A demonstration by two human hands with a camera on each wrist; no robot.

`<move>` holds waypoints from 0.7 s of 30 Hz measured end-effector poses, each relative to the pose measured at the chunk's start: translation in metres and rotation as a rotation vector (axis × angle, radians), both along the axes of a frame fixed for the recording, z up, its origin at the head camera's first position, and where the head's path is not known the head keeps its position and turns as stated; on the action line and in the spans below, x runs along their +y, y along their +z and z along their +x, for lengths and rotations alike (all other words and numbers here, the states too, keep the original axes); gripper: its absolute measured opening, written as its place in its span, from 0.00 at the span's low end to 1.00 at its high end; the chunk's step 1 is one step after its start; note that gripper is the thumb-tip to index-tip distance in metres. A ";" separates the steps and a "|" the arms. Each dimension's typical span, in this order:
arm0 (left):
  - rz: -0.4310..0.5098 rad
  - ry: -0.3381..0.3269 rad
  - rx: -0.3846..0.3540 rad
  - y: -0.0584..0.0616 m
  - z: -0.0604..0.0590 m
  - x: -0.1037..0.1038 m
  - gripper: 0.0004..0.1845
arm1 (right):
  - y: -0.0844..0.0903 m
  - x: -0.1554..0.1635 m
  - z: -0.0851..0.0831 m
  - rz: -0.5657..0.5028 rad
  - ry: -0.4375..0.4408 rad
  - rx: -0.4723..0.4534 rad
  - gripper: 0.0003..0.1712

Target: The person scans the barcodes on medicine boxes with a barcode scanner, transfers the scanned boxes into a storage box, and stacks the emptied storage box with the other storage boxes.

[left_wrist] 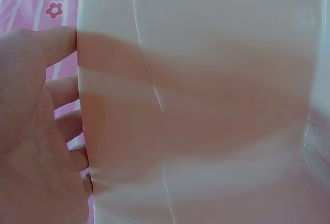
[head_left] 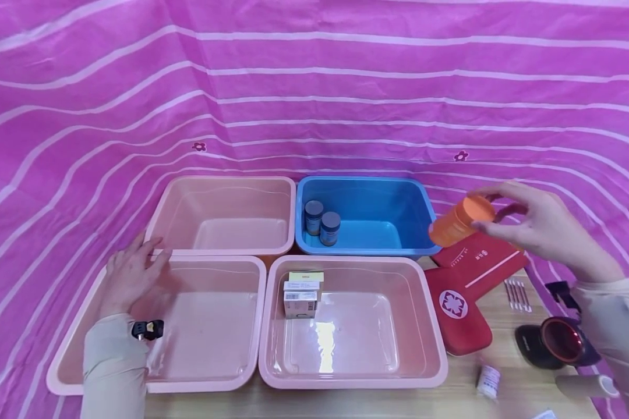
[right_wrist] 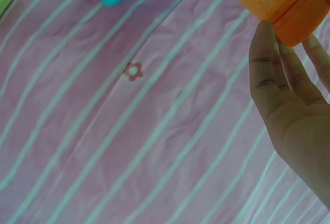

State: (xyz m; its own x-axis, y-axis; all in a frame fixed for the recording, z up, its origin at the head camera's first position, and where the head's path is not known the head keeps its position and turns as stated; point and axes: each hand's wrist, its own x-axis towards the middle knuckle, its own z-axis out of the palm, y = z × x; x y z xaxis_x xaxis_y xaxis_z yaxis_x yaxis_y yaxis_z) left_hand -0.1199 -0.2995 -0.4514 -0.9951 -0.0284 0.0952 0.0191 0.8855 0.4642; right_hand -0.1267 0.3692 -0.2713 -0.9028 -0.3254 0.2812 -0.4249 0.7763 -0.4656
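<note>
An orange bottle (head_left: 453,224) with an orange cap (right_wrist: 301,15) tilts in the air by the right edge of the blue bin (head_left: 367,251). My right hand (head_left: 534,224) grips it at the cap end with thumb and fingers. Over the left rim of the front left pink bin (head_left: 204,320) lies my left hand (head_left: 133,276). In the left wrist view its fingers (left_wrist: 64,87) are spread along the pink edge and hold no object. Two dark-capped jars (head_left: 329,228) stand in the blue bin's left end.
Several small boxes (head_left: 301,299) stand in the front right pink bin (head_left: 353,381). Another pink bin (head_left: 225,180) is behind. At right lie a red case (head_left: 458,308), cotton swabs (head_left: 517,295), a small white bottle (head_left: 488,381), a black-and-red round object (head_left: 562,340) and a beige roll (head_left: 582,385).
</note>
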 end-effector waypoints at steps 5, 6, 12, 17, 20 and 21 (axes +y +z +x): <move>0.003 0.004 0.012 -0.001 0.001 0.000 0.32 | 0.000 -0.021 -0.023 -0.016 0.017 -0.097 0.30; 0.003 0.005 0.015 -0.001 0.001 0.000 0.32 | -0.001 -0.025 -0.027 -0.018 0.016 -0.116 0.29; -0.001 0.009 0.017 -0.002 0.002 0.002 0.31 | -0.012 -0.047 -0.056 -0.013 0.047 -0.165 0.28; -0.002 0.014 0.019 -0.001 -0.001 0.001 0.31 | -0.029 -0.065 -0.086 0.001 0.120 -0.183 0.27; -0.003 0.016 0.022 -0.002 -0.001 0.000 0.32 | -0.041 -0.080 -0.100 0.010 0.167 -0.220 0.27; -0.005 0.016 0.023 -0.002 -0.001 0.000 0.32 | -0.045 -0.085 -0.105 0.013 0.181 -0.231 0.27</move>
